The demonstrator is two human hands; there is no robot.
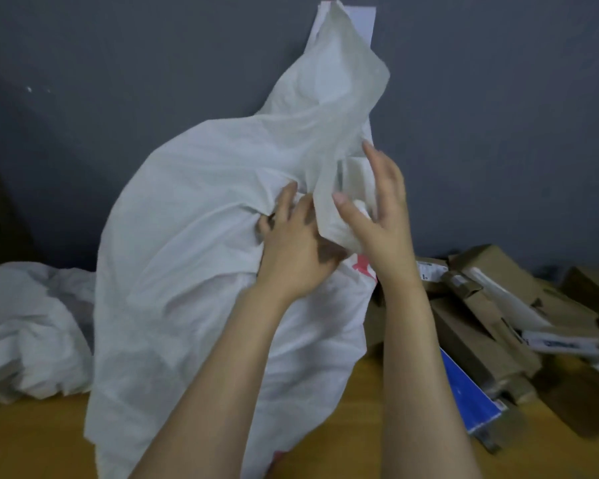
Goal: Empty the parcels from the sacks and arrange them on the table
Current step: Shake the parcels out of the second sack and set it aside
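- The white sack [201,257] stands on the wooden tabletop [32,444], in the middle of the view and just in front of the grey wall [118,63].
- Its long axis runs nearly upright and leans to the right as it rises. The loose upper end narrows to a peak high against the wall, and the wide base sits on the tabletop.
- The body of the sack bulges, but the cloth hides whatever is inside. A patch of red print [363,266] shows on its right side.
- The left hand [291,243] reaches up from below, its fingers curled into the cloth at mid-height and bunching it into folds.
- The right hand [377,216] is raised beside it, palm turned left, fingers straight and spread. The thumb and fingers lie against a loose flap of the sack's upper part.
- Both forearms are bare and rise from the bottom edge.
- A pile of brown cardboard parcels [491,305] lies jumbled on the tabletop just right of the sack, at mixed angles. A flat blue parcel [467,392] leans at the near side of the pile.
- A second white sack [25,333] lies crumpled and flattened on the tabletop to the left.
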